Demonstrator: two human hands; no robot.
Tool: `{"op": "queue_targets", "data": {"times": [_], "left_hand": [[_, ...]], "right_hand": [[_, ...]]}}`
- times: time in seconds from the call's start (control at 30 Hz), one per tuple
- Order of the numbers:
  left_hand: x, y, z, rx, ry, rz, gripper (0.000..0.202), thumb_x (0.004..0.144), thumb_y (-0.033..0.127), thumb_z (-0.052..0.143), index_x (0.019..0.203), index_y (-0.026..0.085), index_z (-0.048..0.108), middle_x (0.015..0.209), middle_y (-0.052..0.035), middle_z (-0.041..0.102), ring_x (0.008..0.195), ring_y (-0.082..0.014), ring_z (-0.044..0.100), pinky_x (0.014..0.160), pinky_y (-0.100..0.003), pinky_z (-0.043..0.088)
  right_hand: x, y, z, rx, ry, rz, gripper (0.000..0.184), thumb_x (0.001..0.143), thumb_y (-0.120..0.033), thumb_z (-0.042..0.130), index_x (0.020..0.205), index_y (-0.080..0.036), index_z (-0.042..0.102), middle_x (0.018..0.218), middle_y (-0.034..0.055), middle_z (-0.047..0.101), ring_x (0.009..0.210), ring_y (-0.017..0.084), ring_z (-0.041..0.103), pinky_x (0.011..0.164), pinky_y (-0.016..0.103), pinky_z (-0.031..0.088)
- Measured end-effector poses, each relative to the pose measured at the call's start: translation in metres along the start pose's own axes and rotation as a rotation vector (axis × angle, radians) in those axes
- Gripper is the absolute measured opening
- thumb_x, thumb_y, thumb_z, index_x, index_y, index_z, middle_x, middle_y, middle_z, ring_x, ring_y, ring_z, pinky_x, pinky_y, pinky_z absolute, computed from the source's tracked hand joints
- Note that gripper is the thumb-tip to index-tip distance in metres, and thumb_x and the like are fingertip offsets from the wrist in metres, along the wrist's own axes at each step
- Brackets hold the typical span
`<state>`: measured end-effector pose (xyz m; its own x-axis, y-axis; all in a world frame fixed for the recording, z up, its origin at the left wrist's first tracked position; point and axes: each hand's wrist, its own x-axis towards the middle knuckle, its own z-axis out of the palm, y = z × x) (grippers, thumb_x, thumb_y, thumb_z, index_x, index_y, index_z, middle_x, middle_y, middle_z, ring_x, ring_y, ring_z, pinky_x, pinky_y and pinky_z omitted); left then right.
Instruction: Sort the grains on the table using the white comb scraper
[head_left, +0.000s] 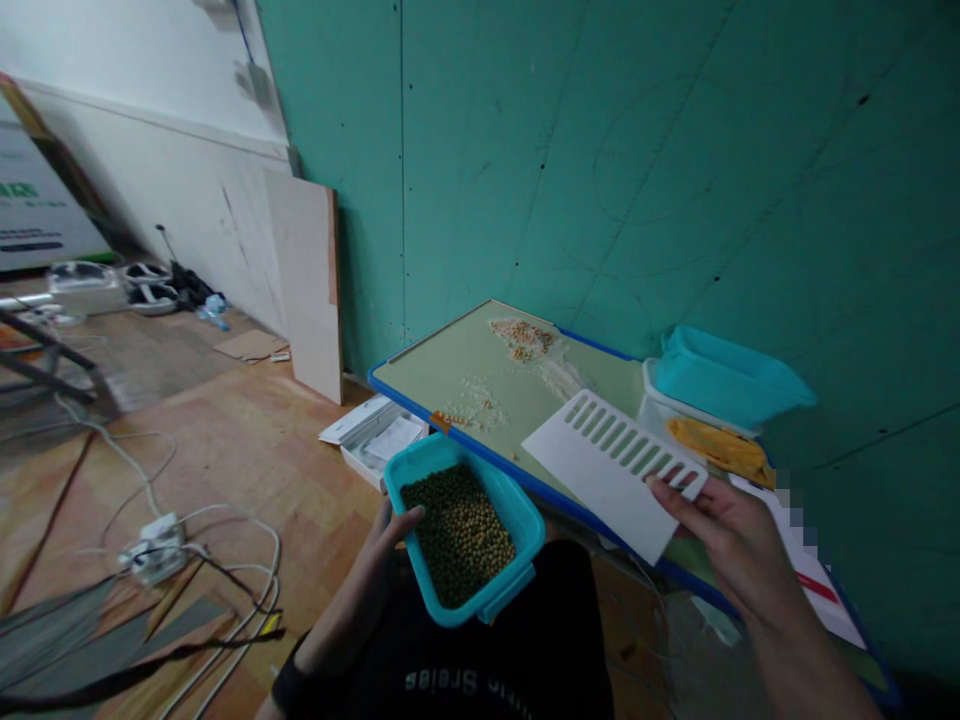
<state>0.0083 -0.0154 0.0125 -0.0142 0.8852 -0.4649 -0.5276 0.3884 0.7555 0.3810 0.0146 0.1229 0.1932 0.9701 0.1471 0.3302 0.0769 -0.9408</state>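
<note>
My left hand (397,535) grips the near-left side of a blue plastic container (529,525), its thumb over the rim. Inside lie dark green beans (442,490) and pale yellowish beans (480,530), partly mixed. The container is held over my lap, beside the table's front edge. In my right hand (712,525) is a white slotted scraper (600,480), a flat sheet with a row of slots along one edge, pinched at its right end. It hangs tilted above the table (420,375).
Grains and pale powder form a pile (525,335) at the table's back, with a smaller scatter (472,405) nearer. A blue basin (727,375) and a yellow cloth (720,450) are on the right. An open white box (382,435) lies below; cables and a power strip (157,545) cross the floor.
</note>
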Motion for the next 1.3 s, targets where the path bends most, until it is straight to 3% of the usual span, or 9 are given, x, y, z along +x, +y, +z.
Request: {"op": "queue_targets", "data": {"times": [0.13,0.33,0.47,0.57,0.8,1.0,1.3], "left_hand": [[0.002,-0.001,0.000,0.013,-0.012,-0.024,0.098,0.088,0.053,0.088,0.173,0.038,0.040,0.155,-0.0123,0.074,0.125,-0.0396,0.080,0.097,-0.050,0.068],[0.004,0.001,-0.004,0.020,-0.015,-0.003,0.092,0.088,0.054,0.087,0.168,0.031,0.046,0.148,-0.0139,0.078,0.130,-0.0417,0.078,0.101,-0.054,0.068],[0.004,0.006,-0.006,0.025,-0.007,0.010,0.088,0.088,0.055,0.086,0.165,0.031,0.050,0.154,-0.0126,0.075,0.133,-0.0408,0.076,0.103,-0.052,0.067],[0.002,0.010,-0.009,0.086,0.012,0.006,0.085,0.090,0.056,0.083,0.163,0.029,0.051,0.156,-0.0137,0.073,0.133,-0.0408,0.076,0.097,-0.048,0.070],[0.008,0.011,-0.015,0.114,0.005,0.020,0.100,0.082,0.064,0.086,0.166,0.027,0.044,0.156,-0.0168,0.072,0.116,-0.0406,0.083,0.085,-0.046,0.071],[0.014,0.008,-0.020,0.117,0.012,0.024,0.098,0.081,0.064,0.086,0.164,0.029,0.047,0.148,-0.0150,0.077,0.109,-0.0403,0.084,0.081,-0.046,0.070],[0.016,0.006,-0.024,0.106,0.044,0.030,0.100,0.078,0.068,0.088,0.163,0.032,0.049,0.156,-0.0145,0.072,0.134,-0.0442,0.074,0.084,-0.044,0.070]], "right_hand": [[-0.012,-0.013,0.015,0.033,0.021,0.070,0.052,0.074,-0.068,0.096,0.100,-0.023,0.088,0.098,0.0115,0.087,0.091,0.035,0.082,0.081,0.045,0.069],[0.004,-0.022,0.039,0.077,-0.056,0.043,0.054,0.071,-0.068,0.098,0.096,-0.022,0.087,0.093,0.0122,0.087,0.091,0.036,0.082,0.080,0.045,0.069],[0.020,-0.025,0.060,0.115,-0.027,0.051,0.053,0.069,-0.067,0.099,0.092,-0.021,0.084,0.087,0.0101,0.086,0.079,0.032,0.080,0.070,0.041,0.066],[0.027,-0.027,0.069,0.112,-0.045,0.060,0.054,0.068,-0.067,0.100,0.089,-0.020,0.083,0.084,0.0098,0.085,0.074,0.031,0.079,0.065,0.039,0.064],[0.029,-0.032,0.072,0.115,-0.068,0.033,0.056,0.066,-0.066,0.101,0.090,-0.017,0.084,0.085,0.0104,0.086,0.074,0.029,0.079,0.067,0.037,0.064],[0.027,-0.035,0.072,0.137,-0.094,0.057,0.055,0.065,-0.065,0.101,0.088,-0.018,0.083,0.081,0.0086,0.084,0.070,0.028,0.078,0.063,0.036,0.063],[0.021,-0.039,0.070,0.134,-0.145,0.077,0.052,0.067,-0.062,0.101,0.088,-0.018,0.082,0.079,0.0078,0.083,0.070,0.027,0.077,0.063,0.035,0.063]]}}
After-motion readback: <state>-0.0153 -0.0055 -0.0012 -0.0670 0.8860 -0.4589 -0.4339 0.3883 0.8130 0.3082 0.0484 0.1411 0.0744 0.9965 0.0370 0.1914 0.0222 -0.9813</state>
